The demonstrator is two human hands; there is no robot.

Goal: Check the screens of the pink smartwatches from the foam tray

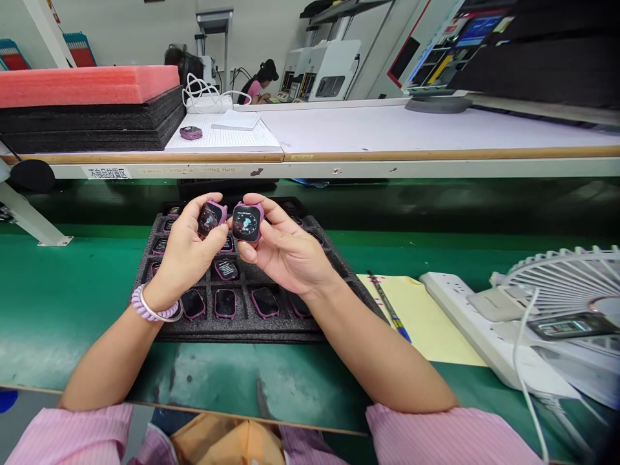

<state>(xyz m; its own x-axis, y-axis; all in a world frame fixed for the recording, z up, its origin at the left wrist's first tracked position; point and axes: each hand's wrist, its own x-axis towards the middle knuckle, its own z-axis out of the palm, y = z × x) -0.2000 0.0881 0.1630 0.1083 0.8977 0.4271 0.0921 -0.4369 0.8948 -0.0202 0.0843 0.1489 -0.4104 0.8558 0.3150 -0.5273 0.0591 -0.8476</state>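
Note:
My left hand (186, 248) is closed round a purple smartwatch without a strap (208, 219), its dark screen lit with a small picture. A second purple smartwatch (247, 223), showing a dial-like display, is gripped between the thumb and fingers of my right hand (290, 252). The two watches are held side by side, screens towards me. Beneath them lies a black foam tray (245, 330) with square compartments. Several more purple watches sit in it, among them a dark-screened watch (225, 303) and one showing lines of text (226, 269). My forearms hide part of the tray.
On the green bench, yellow paper (426, 323) with a pen (390, 307) lies right of the tray, beside a white power strip (465, 323) and a fan (571, 284). The shelf above bears red foam (87, 86), papers (217, 137) and another watch (190, 132). A person sits beyond.

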